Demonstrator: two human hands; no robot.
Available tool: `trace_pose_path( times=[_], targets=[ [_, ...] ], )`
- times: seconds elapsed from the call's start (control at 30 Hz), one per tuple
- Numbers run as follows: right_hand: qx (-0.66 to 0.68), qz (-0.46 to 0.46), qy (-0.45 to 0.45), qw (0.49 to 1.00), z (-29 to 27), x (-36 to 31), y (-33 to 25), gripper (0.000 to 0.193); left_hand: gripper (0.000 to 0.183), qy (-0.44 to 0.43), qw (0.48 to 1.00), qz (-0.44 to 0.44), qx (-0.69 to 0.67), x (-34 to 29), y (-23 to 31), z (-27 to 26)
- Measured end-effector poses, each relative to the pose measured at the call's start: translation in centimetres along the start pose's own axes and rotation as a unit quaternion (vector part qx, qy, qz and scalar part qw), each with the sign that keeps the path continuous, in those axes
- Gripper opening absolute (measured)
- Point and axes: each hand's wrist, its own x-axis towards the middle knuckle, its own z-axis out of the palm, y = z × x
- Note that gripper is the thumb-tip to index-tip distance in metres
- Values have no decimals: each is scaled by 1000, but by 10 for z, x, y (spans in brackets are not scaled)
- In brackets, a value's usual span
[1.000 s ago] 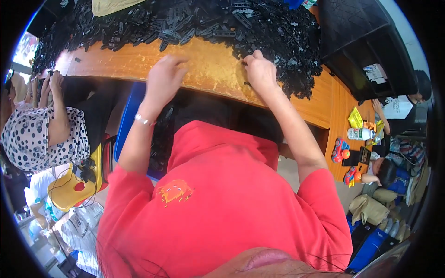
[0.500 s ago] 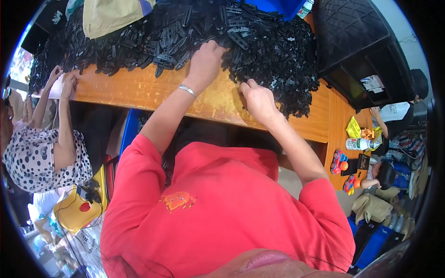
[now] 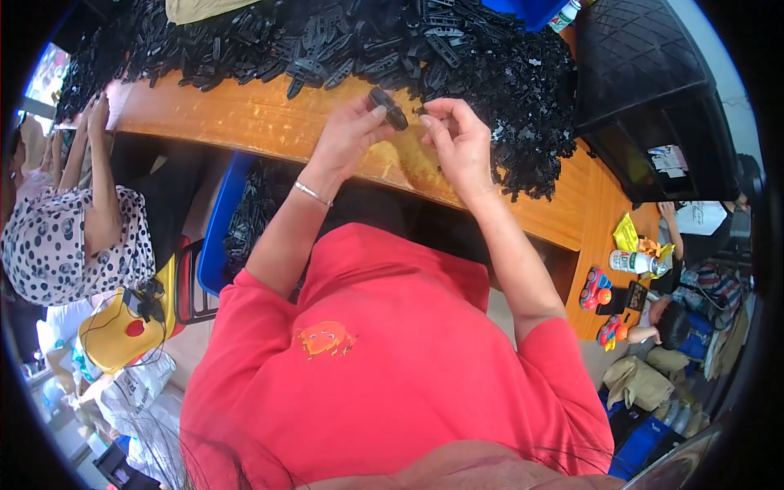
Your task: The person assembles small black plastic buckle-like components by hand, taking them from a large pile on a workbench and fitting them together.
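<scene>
My left hand [image 3: 353,135] is closed on a long black plastic piece [image 3: 389,109], held up over the table's near edge. Just to its right, my right hand [image 3: 462,145] pinches a small black part [image 3: 420,110] between thumb and fingertips; its exact shape is too small to make out. The two pieces are close together but apart. Beyond my hands lies a heap of long slotted black plastic pieces [image 3: 318,49]. To the right of that spreads a pile of small black parts [image 3: 531,106].
The wooden table [image 3: 237,118] carries a big black crate [image 3: 653,90] at right. Toy cars [image 3: 594,287] and a white bottle [image 3: 633,261] stand on the right side. A blue bin [image 3: 220,237] with black pieces sits below the edge, left. A person in a spotted top [image 3: 73,237] works at far left.
Both hands have come back from the piles toward me and closer together. The left now holds a long black piece, the right a small black part. The whole view has shifted slightly.
</scene>
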Motion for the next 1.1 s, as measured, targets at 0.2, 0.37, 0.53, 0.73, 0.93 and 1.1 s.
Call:
trace_pose_path(
  times=[0.2,0.37,0.53,0.73,0.93,1.1],
  targets=[
    [7,-109,16,994,25,-12,-6,13,33,-39,999,1,-21,-19,-2,9],
    [-54,-175,32,983,20,-15,3,12,31,-40,999,13,-7,-23,-8,18],
    [-23,-155,67,985,14,-20,2,16,28,-24,999,16,36,-22,-11,34],
    [-64,-167,53,983,-12,-15,21,9,29,-29,999,-13,5,-8,-21,52],
    [-40,-123,38,991,-13,-11,14,10,36,44,994,27,100,5,-26,49],
    [-55,-158,2,986,-12,-3,6,14,36,68,991,-8,112,5,-15,43]
  ],
)
